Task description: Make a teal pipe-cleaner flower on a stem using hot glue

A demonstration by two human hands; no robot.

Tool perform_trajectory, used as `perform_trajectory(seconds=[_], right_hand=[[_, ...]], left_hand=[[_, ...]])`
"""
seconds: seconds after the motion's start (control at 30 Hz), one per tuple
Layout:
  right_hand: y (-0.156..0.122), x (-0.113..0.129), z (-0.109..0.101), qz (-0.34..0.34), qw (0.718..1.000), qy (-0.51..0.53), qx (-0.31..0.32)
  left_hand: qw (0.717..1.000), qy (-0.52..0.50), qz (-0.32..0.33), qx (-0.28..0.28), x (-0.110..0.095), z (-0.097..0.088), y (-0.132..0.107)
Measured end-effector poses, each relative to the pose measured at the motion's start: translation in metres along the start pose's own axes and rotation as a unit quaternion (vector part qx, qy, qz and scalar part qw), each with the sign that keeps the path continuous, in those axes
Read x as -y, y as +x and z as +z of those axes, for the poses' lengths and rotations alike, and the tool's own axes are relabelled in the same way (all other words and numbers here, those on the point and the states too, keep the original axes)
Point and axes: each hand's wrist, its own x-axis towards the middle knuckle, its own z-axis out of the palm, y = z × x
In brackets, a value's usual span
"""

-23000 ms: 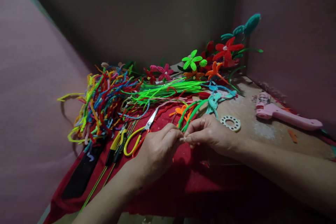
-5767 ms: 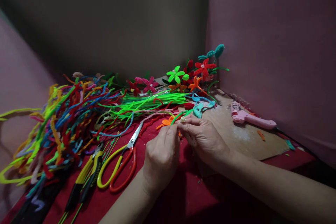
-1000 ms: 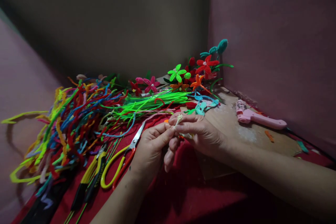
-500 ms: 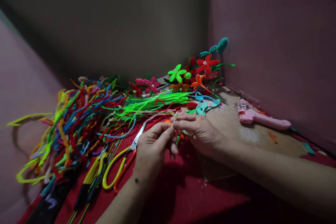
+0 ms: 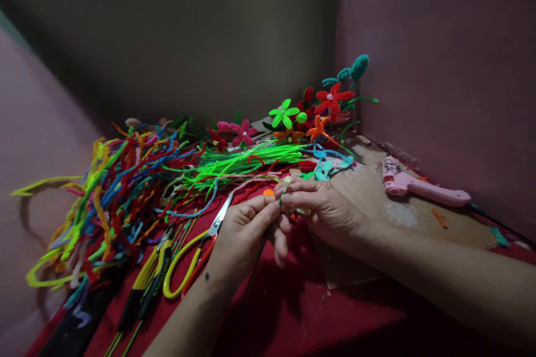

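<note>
My left hand (image 5: 245, 234) and my right hand (image 5: 324, 209) meet over the red cloth (image 5: 293, 312), both pinched on one small flower piece (image 5: 286, 185). Its pale white stamen tip pokes up above my right fingers. A bit of orange petal (image 5: 268, 192) shows just left of them. The stem runs down between my fingers and is mostly hidden. Scissors (image 5: 196, 254) with yellow and red handles lie just left of my left hand.
A big tangle of coloured pipe cleaners (image 5: 113, 195) fills the left. Neon green stems (image 5: 247, 159) lie behind my hands. Finished flowers (image 5: 318, 114) stand in the back corner. A pink glue gun (image 5: 422, 188) rests on the cardboard (image 5: 397, 217). Pliers (image 5: 146, 284) lie near the front left.
My hands stayed together on the flower piece and shifted only slightly. My left fingers moved closer under the white tip. The view drifted a little.
</note>
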Motion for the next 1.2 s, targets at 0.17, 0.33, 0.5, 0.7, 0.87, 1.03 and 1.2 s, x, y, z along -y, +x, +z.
perform_trajectory(seconds=[0.17, 0.33, 0.5, 0.7, 0.87, 1.03, 1.2], right_hand=[[-0.002, -0.003, 0.001, -0.041, 0.998, -0.024, -0.04], [-0.002, -0.001, 0.002, 0.006, 1.0, -0.019, 0.006], [-0.001, 0.004, -0.003, 0.012, 0.996, -0.044, 0.08], [-0.001, -0.005, -0.004, -0.025, 0.999, -0.036, -0.026], [-0.003, -0.007, 0.001, -0.053, 0.997, -0.064, -0.004], [-0.004, -0.004, 0.004, -0.044, 0.998, -0.043, 0.012], [-0.001, -0.005, 0.0, -0.004, 0.999, -0.027, 0.026]], left_hand=[[0.971, 0.163, 0.118, -0.131, 0.005, 0.008, -0.001], [0.994, -0.104, -0.021, 0.007, 0.008, 0.0, 0.002], [0.959, -0.245, -0.099, 0.098, 0.008, -0.004, 0.005], [0.99, 0.084, 0.062, -0.091, 0.009, 0.006, 0.0], [0.98, 0.114, 0.088, -0.135, 0.007, 0.009, 0.0], [0.988, -0.146, -0.043, -0.027, 0.005, 0.0, 0.004], [0.957, -0.257, -0.107, 0.082, 0.01, -0.01, 0.01]])
